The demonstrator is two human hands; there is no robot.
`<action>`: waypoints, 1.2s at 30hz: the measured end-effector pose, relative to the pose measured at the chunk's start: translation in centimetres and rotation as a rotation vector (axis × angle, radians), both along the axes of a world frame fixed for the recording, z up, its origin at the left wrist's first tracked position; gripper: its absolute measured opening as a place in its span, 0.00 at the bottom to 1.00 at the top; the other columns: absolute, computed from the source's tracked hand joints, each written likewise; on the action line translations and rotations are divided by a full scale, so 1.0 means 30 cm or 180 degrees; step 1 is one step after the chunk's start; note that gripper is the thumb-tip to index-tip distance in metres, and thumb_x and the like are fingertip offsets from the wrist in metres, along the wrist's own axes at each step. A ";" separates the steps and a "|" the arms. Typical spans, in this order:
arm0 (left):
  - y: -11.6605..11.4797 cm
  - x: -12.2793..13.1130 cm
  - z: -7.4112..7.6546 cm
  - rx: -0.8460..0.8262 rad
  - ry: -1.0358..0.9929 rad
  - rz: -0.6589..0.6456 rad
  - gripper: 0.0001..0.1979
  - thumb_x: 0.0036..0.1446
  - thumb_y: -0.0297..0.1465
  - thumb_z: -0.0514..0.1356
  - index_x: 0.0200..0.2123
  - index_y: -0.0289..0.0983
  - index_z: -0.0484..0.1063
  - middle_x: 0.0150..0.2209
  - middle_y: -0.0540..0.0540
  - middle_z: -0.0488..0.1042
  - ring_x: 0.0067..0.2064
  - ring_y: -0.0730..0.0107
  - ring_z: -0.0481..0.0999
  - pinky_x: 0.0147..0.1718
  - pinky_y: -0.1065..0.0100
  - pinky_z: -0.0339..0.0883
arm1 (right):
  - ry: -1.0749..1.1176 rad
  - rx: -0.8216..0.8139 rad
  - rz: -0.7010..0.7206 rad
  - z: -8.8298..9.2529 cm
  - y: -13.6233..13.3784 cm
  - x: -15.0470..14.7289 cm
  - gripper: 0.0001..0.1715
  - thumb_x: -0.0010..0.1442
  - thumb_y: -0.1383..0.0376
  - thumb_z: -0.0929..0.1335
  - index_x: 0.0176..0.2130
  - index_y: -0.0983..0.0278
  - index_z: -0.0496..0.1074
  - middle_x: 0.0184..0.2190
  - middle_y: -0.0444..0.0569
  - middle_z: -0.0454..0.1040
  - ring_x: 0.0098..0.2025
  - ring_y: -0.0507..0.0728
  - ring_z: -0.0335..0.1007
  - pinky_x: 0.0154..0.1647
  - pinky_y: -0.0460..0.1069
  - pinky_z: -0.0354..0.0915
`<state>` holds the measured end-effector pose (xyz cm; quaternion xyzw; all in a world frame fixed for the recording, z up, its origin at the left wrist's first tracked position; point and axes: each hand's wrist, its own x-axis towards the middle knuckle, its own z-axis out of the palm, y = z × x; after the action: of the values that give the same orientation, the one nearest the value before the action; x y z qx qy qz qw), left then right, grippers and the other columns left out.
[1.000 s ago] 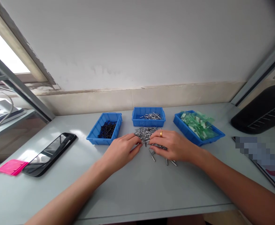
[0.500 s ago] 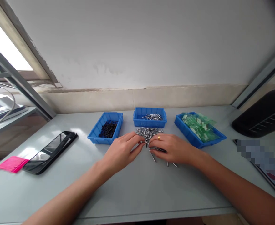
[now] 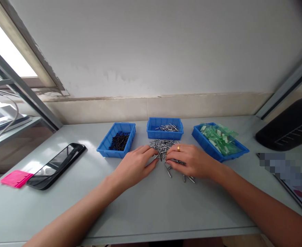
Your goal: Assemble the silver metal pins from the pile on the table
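Note:
A loose pile of silver metal pins (image 3: 162, 145) lies on the grey table, with several single pins nearer the front. My left hand (image 3: 137, 164) is at the pile's left side, thumb and fingers closed around a metal pin. On the right side of the pile rests my right hand (image 3: 189, 160), a gold ring on one finger; its fingers curl over some pins, and what the fingertips hold is hidden. Behind the pile, a blue tray (image 3: 165, 134) contains more silver pins.
A blue tray (image 3: 111, 153) of dark pins stands left, another blue tray (image 3: 209, 147) of green packets right. Farther left lie a phone (image 3: 56, 166) and a pink item (image 3: 17, 178). At right are a black bottle (image 3: 287, 125) and a flat device (image 3: 290, 185).
My right hand has shifted slightly right, away from my left hand, widening the gap between the fingertips. The view has moved very slightly.

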<state>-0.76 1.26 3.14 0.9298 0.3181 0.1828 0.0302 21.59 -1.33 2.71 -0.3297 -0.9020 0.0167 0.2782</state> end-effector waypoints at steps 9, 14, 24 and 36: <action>-0.012 0.004 0.004 -0.0201 0.0177 -0.0225 0.08 0.63 0.31 0.50 0.38 0.38 0.69 0.36 0.47 0.72 0.39 0.67 0.72 0.37 0.67 0.67 | 0.0096 -0.0301 0.0218 0.002 -0.024 -0.011 0.09 0.61 0.66 0.64 0.41 0.65 0.72 0.40 0.49 0.74 0.43 0.53 0.69 0.44 0.48 0.65; -0.013 0.004 0.003 -0.0242 0.0229 -0.0201 0.08 0.63 0.32 0.51 0.37 0.38 0.69 0.35 0.48 0.72 0.38 0.68 0.72 0.35 0.68 0.66 | 0.0055 -0.0287 0.0246 0.005 -0.030 -0.015 0.11 0.60 0.65 0.65 0.44 0.64 0.71 0.42 0.49 0.74 0.44 0.53 0.69 0.45 0.48 0.65; -0.031 0.011 0.023 -0.0505 -0.0723 -0.0104 0.04 0.58 0.29 0.56 0.36 0.38 0.70 0.31 0.50 0.72 0.32 0.74 0.71 0.29 0.73 0.66 | 0.0215 0.0015 0.0017 -0.005 -0.014 -0.008 0.12 0.63 0.64 0.63 0.46 0.64 0.68 0.35 0.48 0.75 0.36 0.53 0.69 0.38 0.49 0.65; -0.040 0.022 0.035 -0.0806 -0.1052 -0.0147 0.04 0.57 0.27 0.57 0.36 0.37 0.72 0.30 0.51 0.74 0.31 0.76 0.71 0.28 0.75 0.66 | -0.0126 -0.0020 -0.0049 -0.023 -0.008 -0.016 0.11 0.64 0.65 0.61 0.39 0.65 0.71 0.28 0.46 0.73 0.31 0.52 0.68 0.32 0.47 0.61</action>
<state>-0.09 0.07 4.17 0.8830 0.3078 0.2907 0.2027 21.11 -1.56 2.03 -0.3377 -0.9047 0.0109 0.2594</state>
